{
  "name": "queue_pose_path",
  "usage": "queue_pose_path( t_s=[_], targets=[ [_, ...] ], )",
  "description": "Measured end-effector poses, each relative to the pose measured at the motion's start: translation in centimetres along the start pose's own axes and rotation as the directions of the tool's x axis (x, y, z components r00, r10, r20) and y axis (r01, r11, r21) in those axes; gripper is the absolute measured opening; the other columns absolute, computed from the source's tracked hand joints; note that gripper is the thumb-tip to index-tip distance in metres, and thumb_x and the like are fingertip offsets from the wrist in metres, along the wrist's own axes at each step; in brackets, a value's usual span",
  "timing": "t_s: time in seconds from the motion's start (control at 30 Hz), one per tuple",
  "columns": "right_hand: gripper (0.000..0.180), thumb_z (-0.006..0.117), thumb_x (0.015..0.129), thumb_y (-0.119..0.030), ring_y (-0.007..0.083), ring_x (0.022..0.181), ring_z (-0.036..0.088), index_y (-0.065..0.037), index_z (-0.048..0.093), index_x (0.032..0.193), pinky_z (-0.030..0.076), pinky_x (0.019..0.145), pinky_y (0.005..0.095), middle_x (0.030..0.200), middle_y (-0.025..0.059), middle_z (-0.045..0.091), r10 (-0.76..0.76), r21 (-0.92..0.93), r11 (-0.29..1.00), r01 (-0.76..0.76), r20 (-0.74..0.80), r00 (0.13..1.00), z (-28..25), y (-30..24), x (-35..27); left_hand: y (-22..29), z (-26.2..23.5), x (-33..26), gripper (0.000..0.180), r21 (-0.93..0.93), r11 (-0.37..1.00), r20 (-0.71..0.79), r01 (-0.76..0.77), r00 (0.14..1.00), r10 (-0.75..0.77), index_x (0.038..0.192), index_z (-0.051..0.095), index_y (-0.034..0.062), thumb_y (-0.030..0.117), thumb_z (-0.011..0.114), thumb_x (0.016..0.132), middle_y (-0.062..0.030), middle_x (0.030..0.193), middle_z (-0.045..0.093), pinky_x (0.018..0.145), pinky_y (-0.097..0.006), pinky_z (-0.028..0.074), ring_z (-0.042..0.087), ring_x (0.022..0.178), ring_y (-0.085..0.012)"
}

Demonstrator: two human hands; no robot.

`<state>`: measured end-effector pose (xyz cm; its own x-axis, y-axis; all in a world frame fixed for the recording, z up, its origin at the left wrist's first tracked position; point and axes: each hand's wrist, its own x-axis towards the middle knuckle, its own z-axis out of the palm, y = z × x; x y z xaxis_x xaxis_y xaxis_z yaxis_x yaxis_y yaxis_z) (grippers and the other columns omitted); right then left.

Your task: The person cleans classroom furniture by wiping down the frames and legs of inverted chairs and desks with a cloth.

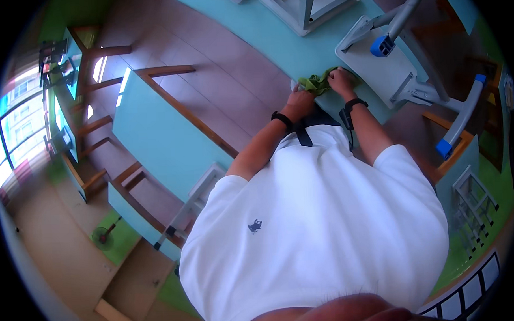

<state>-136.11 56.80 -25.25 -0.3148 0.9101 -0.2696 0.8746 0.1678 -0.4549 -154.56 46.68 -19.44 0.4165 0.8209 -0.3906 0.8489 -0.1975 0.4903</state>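
A crumpled green cloth (316, 83) lies at the near edge of a light blue table (281, 32). My left hand (301, 101) grips the cloth's left side, near the table corner. On its other side, my right hand (341, 82) has its fingers curled round the bunched fabric. The fingertips of both hands are partly hidden in its folds. Just right of my right hand, an upturned stool (372, 60) rests on the table with its white seat down and grey legs with blue caps sticking up.
Another upturned stool (305, 14) sits farther along the same table. To the left stands a second light blue table (162, 130) with wooden edges, a grey stool frame (199, 193) beside it. Tiled floor (225, 65) runs between the tables. A fan (103, 236) is at the lower left.
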Motion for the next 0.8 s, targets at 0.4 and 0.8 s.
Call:
queue_pose_path(
  t_s=[0.4, 0.8],
  targets=[
    [0.012, 0.069, 0.066, -0.006, 0.0345, 0.104, 0.051, -0.005, 0.062, 0.076, 0.043, 0.085, 0.0456, 0.103, 0.0136, 0.053, -0.282, 0.169, 0.941, 0.294, -0.092, 0.955, 3.2, -10.1, 7.1, -9.3, -7.1, 3.7, 0.028, 0.253, 0.914, -0.174, 0.317, 0.944, -0.279, 0.107, 0.060, 0.0115, 0.015, 0.058, 0.079, -0.0143, 0.102, 0.062, 0.091, -0.047, 0.041, 0.057, 0.104, -0.0356],
    [0.043, 0.071, 0.069, -0.003, 0.0403, 0.102, 0.052, -0.006, 0.056, 0.109, 0.045, 0.084, 0.0475, 0.106, 0.0192, 0.054, 0.096, 0.129, 0.988, -0.082, -0.106, 0.990, 0.7, -0.4, -7.0, -0.5, -2.9, 9.2, 0.027, 0.205, 0.879, 0.181, -0.431, 0.899, 0.399, 0.107, 0.065, 0.0154, 0.028, 0.058, 0.084, -0.0123, 0.110, 0.061, 0.079, -0.042, 0.052, 0.062, 0.102, -0.0299]
  ],
)
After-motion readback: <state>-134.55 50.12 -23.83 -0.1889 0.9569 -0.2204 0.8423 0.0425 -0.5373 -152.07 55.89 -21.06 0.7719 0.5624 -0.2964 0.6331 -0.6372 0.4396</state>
